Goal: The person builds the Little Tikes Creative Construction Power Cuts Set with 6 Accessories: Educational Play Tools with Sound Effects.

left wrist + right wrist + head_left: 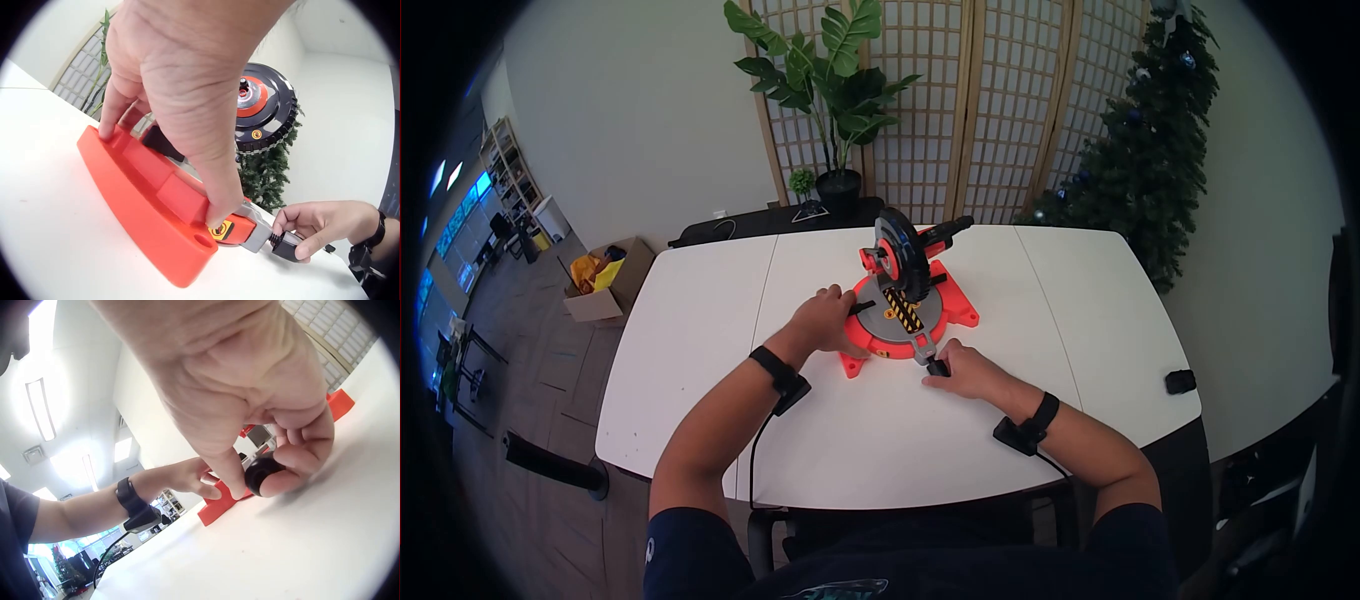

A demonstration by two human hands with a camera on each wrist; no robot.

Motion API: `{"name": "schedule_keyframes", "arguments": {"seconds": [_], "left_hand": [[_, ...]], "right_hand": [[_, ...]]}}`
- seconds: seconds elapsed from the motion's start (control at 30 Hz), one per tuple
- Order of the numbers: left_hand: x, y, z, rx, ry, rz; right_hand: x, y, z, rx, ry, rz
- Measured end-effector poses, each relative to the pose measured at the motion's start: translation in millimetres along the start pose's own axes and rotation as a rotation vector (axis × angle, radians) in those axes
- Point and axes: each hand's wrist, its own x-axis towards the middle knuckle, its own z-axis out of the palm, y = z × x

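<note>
Clasping the red base (963, 308) of a miter saw (930, 315) with the left hand (822, 322), pinching its black knob (938, 368) between thumb and fingers of the right hand (972, 373)

Sits on the white table (830, 440), nearer the far edge than the near one; shows a round grey turntable (874, 322), a yellow-and-black striped strip (903, 311), an upright black toothed blade (912, 262) with red and silver centre, and a yellow warning sticker (220, 230) beside the left thumb
</note>
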Motion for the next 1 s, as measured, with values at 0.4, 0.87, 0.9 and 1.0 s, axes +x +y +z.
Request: {"name": "schedule_keyframes", "arguments": {"seconds": [0.4, 0.87, 0.9, 1.0], "left_hand": [[3.1, -1.5, 4.7, 0.091, 0.011, 0.011], [3.1, 1.5, 4.1, 0.125, -0.009, -0.003], [3.1, 1.7, 3.8, 0.129, -0.014, -0.006], [3.4, 1.7, 3.7, 0.13, -0.025, -0.013]], "right_hand": [[5.9, -0.7, -1.7, 0.113, -0.087, 0.123], [7.7, -0.1, 1.8, -0.046, -0.034, 0.012], [8.1, 4.6, 4.6, -0.046, -0.034, 0.012], [5.8, 5.1, 3.5, -0.165, 0.147, -0.2]]}}
